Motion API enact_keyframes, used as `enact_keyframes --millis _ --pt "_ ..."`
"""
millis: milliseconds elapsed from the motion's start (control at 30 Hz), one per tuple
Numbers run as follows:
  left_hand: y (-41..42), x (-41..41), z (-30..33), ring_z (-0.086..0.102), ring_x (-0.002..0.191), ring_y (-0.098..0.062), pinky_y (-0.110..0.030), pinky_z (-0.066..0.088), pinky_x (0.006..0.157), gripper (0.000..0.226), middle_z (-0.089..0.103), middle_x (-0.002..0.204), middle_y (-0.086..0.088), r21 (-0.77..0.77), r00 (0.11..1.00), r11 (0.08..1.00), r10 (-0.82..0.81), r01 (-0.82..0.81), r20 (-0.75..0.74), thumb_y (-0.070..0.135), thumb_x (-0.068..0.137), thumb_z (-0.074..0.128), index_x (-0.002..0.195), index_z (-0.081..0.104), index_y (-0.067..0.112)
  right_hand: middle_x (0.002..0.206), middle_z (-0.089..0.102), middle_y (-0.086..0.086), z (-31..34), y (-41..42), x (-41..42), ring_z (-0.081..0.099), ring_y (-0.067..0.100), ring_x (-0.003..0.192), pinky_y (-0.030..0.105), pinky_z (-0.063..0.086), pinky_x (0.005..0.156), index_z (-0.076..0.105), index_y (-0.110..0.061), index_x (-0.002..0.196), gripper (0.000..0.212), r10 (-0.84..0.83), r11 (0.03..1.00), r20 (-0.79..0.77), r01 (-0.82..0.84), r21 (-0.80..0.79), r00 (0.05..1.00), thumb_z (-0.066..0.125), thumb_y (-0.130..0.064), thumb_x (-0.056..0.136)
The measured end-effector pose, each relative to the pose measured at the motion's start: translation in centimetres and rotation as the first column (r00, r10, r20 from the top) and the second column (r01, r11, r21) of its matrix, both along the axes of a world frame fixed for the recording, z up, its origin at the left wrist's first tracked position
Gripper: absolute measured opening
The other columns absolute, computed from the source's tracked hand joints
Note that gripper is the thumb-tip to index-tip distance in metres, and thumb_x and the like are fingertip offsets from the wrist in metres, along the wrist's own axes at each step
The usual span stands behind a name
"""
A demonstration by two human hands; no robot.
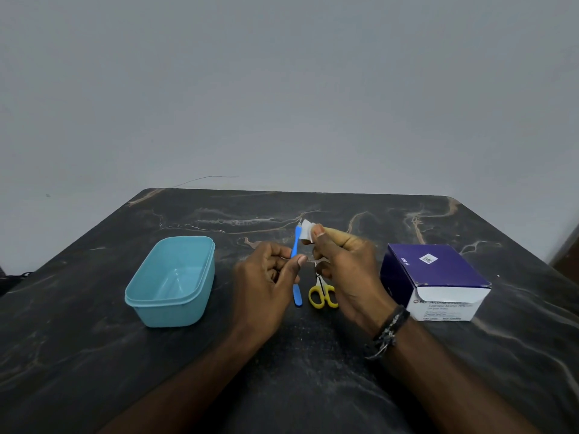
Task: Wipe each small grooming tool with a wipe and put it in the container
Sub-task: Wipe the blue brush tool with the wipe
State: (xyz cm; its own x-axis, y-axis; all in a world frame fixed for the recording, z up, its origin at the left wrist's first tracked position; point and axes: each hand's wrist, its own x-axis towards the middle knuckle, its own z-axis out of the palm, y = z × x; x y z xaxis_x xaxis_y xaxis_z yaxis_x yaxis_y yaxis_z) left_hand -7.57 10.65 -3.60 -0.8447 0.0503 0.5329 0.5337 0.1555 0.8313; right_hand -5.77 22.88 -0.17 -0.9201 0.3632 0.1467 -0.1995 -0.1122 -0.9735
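The left hand (266,277) pinches a blue-handled tool (295,270) upright above the dark counter (94,355) — the right hand (344,270) pinches a white wipe (307,232) round its tip. Yellow scissors (322,296) lie beneath; the empty teal container (172,305) sits left, a swab box (435,277) right.

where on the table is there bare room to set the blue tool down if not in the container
Bare table lies left of the blue container, along the far edge behind it, and near the front between the forearms. It is crowded in the middle: the left hand holds the blue tool, the right hand the wipe, over the yellow scissors beside the swab box.
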Motion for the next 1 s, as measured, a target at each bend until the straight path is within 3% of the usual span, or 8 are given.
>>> enact_keyframes --millis 100,267,433,567,700,800,900,1000 --pt "0.0 0.0 -0.1 0.069 0.063 -0.007 -0.022 0.055 0.053 0.012 0.070 0.071 0.001 -0.010 1.000 1.000 0.000 0.000 -0.009 0.021 0.083 0.073 0.088 0.062 0.018 0.060 0.054 -0.003 0.0 0.2 -0.1 0.044 0.008 0.057 0.017 0.039 0.047 0.076 -0.017 0.083 0.020 0.006 1.000 0.008 -0.006 -0.006 1.000 0.061 -0.025 0.094" --pt "0.1 -0.1 -0.2 0.069 0.061 -0.007 -0.026 0.057 0.056 0.012 0.069 0.069 0.002 -0.018 1.000 1.000 0.002 -0.002 -0.015 0.018 0.083 0.074 0.088 0.063 0.016 0.067 0.064 -0.003 -0.6 0.0 -0.2 0.049 0.007 0.058 0.018 0.040 0.050 0.076 -0.017 0.096 0.017 0.048 0.998 -0.006 -0.048 0.048 0.999 0.061 -0.024 0.094" --pt "0.0 -0.1 -0.2 0.069 0.062 -0.009 -0.031 0.059 0.057 0.011 0.070 0.070 0.003 -0.029 1.000 1.000 0.002 -0.003 -0.025 0.016 0.082 0.075 0.086 0.065 0.017 0.079 0.072 -0.002 -1.1 -0.3 -0.2 0.063 -0.005 0.062 0.009 0.045 0.057 0.075 -0.004 0.102 0.018 0.063 0.984 -0.076 -0.049 0.173 0.995 0.061 -0.013 0.093" --pt "0.1 -0.1 -0.3 0.068 0.061 -0.007 -0.033 0.058 0.056 0.015 0.069 0.067 0.002 -0.084 0.998 0.996 -0.018 0.013 -0.065 0.022 0.082 0.075 0.084 0.066 0.011 0.081 0.076 -0.004 -1.0 0.2 -0.4 0.070 0.003 0.077 0.022 0.055 0.072 0.077 -0.012 0.093 0.013 0.050 0.993 -0.102 -0.039 0.110 0.993 0.065 -0.016 0.091" --pt "-0.2 -0.2 -0.5 0.069 0.064 -0.006 -0.038 0.057 0.055 0.018 0.069 0.069 0.007 -0.131 0.990 0.991 0.021 -0.040 -0.139 0.032 0.084 0.073 0.087 0.068 0.016 0.061 0.068 -0.011 -0.7 0.2 -0.2 0.059 -0.003 0.054 0.013 0.046 0.055 0.074 -0.011 0.084 0.014 0.053 0.991 -0.103 -0.040 0.125 0.993 0.064 -0.018 0.091" --pt "-0.4 -0.1 -0.2 0.066 0.062 -0.008 -0.033 0.056 0.055 0.013 0.069 0.069 0.007 -0.074 0.984 0.994 0.065 -0.079 -0.168 0.032 0.084 0.072 0.089 0.070 0.019 0.061 0.068 -0.009 -0.3 0.1 -0.2 0.060 -0.001 0.056 0.014 0.047 0.056 0.072 -0.014 0.081 0.016 0.061 0.989 -0.094 -0.047 0.141 0.994 0.064 -0.021 0.091" --pt "-0.3 0.1 0.5 0.067 0.064 -0.006 -0.019 0.052 0.058 0.007 0.069 0.071 0.006 0.071 0.986 0.993 0.107 -0.098 -0.128 0.023 0.084 0.072 0.089 0.071 0.018 0.051 0.056 -0.011 -0.2 0.3 -0.1 0.041 0.000 0.042 0.012 0.035 0.043 0.072 -0.010 0.081 0.019 0.048 0.990 -0.063 -0.039 0.138 0.997 0.064 -0.024 0.092" --pt "-0.1 0.0 0.7 0.072 0.064 -0.011 -0.025 0.057 0.058 0.007 0.072 0.070 0.002 0.223 0.995 0.972 0.088 -0.077 -0.040 0.015 0.085 0.072 0.092 0.071 0.015 0.066 0.046 0.010 -0.2 0.4 -0.1 0.034 0.008 0.052 0.018 0.032 0.044 0.073 -0.009 0.080 0.023 0.016 0.999 -0.027 -0.015 0.046 1.000 0.066 -0.029 0.090"
